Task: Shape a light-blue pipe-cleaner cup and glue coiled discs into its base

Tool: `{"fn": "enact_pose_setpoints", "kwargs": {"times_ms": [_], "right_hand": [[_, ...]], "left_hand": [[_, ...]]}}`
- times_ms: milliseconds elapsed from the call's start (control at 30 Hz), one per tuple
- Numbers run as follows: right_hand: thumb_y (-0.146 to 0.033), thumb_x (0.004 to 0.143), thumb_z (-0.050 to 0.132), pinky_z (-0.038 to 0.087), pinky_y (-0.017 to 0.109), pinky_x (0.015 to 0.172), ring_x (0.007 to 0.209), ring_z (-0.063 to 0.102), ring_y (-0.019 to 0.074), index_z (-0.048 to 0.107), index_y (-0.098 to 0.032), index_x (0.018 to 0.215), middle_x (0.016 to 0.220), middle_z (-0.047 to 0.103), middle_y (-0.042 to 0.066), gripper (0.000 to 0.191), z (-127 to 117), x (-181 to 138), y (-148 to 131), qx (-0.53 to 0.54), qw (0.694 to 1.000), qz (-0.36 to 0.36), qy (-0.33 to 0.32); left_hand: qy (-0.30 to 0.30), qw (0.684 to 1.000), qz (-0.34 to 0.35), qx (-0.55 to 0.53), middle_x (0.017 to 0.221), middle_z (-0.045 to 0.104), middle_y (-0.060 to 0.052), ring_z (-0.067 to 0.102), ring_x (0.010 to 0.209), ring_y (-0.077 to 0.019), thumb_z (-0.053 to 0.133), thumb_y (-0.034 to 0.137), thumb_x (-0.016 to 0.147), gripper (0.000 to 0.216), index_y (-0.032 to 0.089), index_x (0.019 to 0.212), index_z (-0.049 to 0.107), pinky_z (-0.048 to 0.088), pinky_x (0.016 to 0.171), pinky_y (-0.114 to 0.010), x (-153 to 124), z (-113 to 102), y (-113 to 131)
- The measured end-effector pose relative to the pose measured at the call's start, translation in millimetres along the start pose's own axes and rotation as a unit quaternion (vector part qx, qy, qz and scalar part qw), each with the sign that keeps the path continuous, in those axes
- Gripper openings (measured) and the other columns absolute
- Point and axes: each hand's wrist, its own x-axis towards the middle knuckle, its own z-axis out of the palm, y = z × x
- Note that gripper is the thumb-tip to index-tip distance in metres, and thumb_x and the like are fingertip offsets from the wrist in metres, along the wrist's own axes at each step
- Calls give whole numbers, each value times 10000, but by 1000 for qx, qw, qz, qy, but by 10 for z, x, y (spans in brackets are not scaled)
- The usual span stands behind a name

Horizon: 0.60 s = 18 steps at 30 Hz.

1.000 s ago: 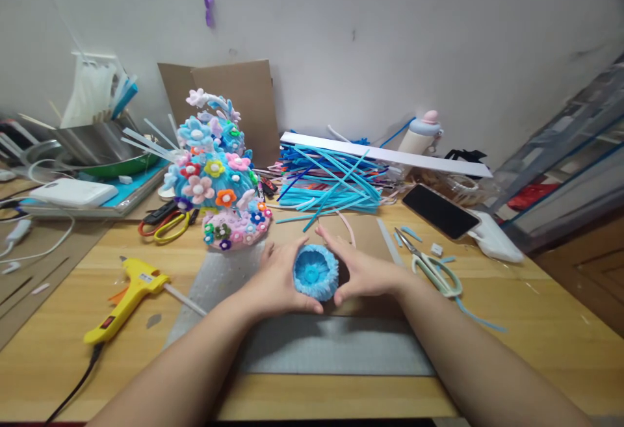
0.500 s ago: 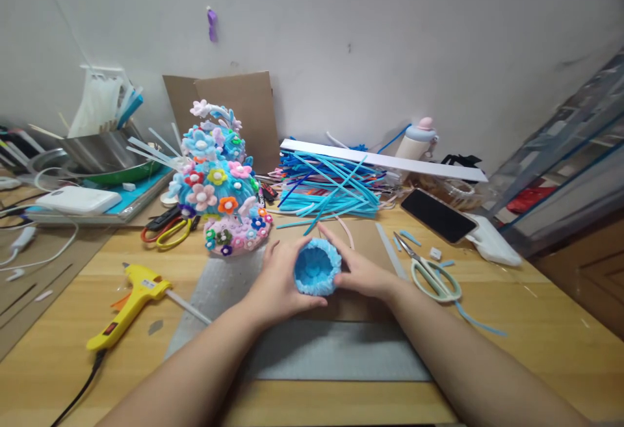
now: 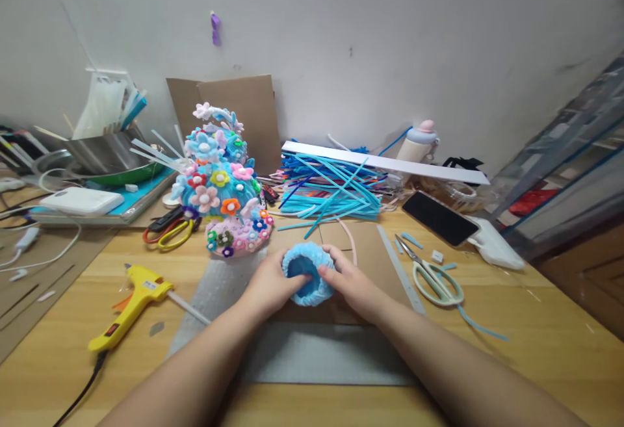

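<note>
A small light-blue fuzzy cup shape (image 3: 312,296), which looks made of pipe cleaners, is held between both hands, its hollow opening tilted toward me. My left hand (image 3: 270,282) grips its left side, the thumb reaching into the hollow. On the right, my right hand (image 3: 351,282) holds the rim with its thumb at the edge; the fingers behind are partly hidden. Beneath the hands lie a brown cardboard sheet (image 3: 380,264) and a grey cutting mat (image 3: 331,355). Beyond the cup, a pink pipe cleaner (image 3: 350,237) curves over the cardboard.
A flower-covered pipe-cleaner piece (image 3: 217,183) stands at the back left. A yellow glue gun (image 3: 134,303) lies left. Blue pipe cleaners (image 3: 331,186) are piled behind, under a white strip (image 3: 385,162). Scissors (image 3: 433,274) and a phone (image 3: 440,218) lie right.
The fuzzy cup has moved slightly left and down and turned in my hands. My left thumb has moved from below the rim into the hollow.
</note>
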Motion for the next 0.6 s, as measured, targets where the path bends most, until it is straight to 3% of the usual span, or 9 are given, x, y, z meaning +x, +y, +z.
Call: {"fn": "enact_pose_setpoints", "kwargs": {"times_ms": [300,433,500,600], "right_hand": [[-483,805,607,441,294,745,869,532,169,449,-203,1084,964,524,32,426,-3,-35,-35,-78,994,-31,-74],[-472,857,527,447,400,875,1027,553,234,410,-223,1285,1245,521,114,509,-78,-159,-328,-217,974,8,-66],[-485,815,583,428,439,923,1087,546,269,391,-285,1354,1375,457,99,606,-262,-282,-539,-320,947,22,-29],[-475,835,541,463,414,881,1041,586,271,570,-278,1212,1233,601,69,426,-823,-468,-755,-426,903,26,58]], "left_hand": [[-26,999,-40,-10,729,719,-16,652,705,-213,636,134,583,167,140,743,682,478,632,-259,34,1,-53],[-14,998,-54,-12,763,729,-19,664,730,-228,645,179,608,177,143,775,689,487,640,-275,56,1,-77],[-8,998,-59,-7,783,733,-23,671,743,-236,646,208,631,175,152,790,691,493,652,-289,59,-7,-84],[-6,998,-66,10,748,729,-35,672,715,-251,660,229,632,141,159,751,687,491,626,-304,66,-22,-88]]}}
